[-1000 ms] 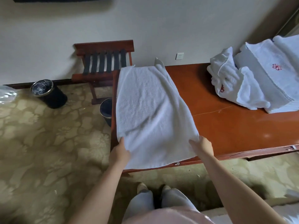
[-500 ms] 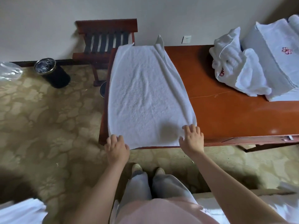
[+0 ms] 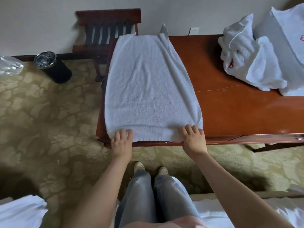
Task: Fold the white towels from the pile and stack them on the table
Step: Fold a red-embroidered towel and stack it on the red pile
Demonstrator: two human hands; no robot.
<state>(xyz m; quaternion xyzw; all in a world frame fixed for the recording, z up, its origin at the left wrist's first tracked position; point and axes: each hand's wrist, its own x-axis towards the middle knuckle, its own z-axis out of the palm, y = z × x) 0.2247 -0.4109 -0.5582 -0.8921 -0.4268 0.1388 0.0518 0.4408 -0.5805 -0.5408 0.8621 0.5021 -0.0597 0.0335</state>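
White towel [image 3: 148, 89] now lies flat on the table [image 3: 238, 112], near corners newly pinched by left hand [image 3: 121, 140] and right hand [image 3: 194, 139]: fold next.

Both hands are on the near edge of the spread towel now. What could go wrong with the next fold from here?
1. The spread white terry towel overhangs the left end of the reddish wooden table; it may slide off when lifted.
2. Its right long edge is bunched, so the fold may come out uneven.
3. The left hand and right hand look only pressed on the near hem, so the corners could slip.
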